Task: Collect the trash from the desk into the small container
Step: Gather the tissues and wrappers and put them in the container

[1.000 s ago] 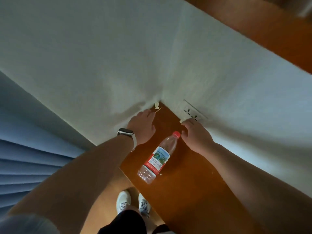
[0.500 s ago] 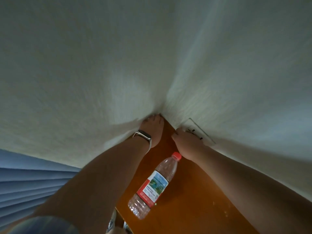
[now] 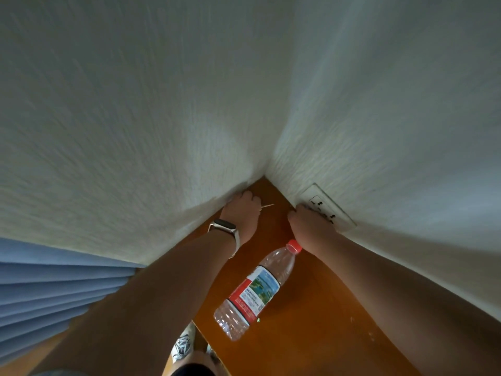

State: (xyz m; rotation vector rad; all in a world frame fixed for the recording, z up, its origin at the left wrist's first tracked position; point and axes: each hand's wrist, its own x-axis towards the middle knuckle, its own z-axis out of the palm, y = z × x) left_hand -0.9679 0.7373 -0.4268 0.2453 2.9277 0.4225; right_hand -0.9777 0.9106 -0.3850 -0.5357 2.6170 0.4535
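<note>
Head view: gathering scraps. Pinching thin pale wooden stick (image 3: 267, 205) in left hand (image 3: 241, 213) at orange-brown wooden bench (image 3: 311, 327) corner; cannot tell right hand (image 3: 307, 222) grip beside white wall socket (image 3: 326, 206). Next: lift clear, locate small container, not visible.

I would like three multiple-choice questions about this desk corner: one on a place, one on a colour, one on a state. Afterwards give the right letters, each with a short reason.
1. Where is the thin stick?
A. in a cup
B. at the fingertips of the left hand
C. on a plate

2. What colour is the cap of the bottle?
A. red
B. blue
C. green

3. How is the bottle placed?
A. upright
B. held in the air
C. lying on its side on the desk

Answers: 1 B, it juts out from those fingers; 2 A, the cap shows red; 3 C, its whole length rests on the wood.
</note>
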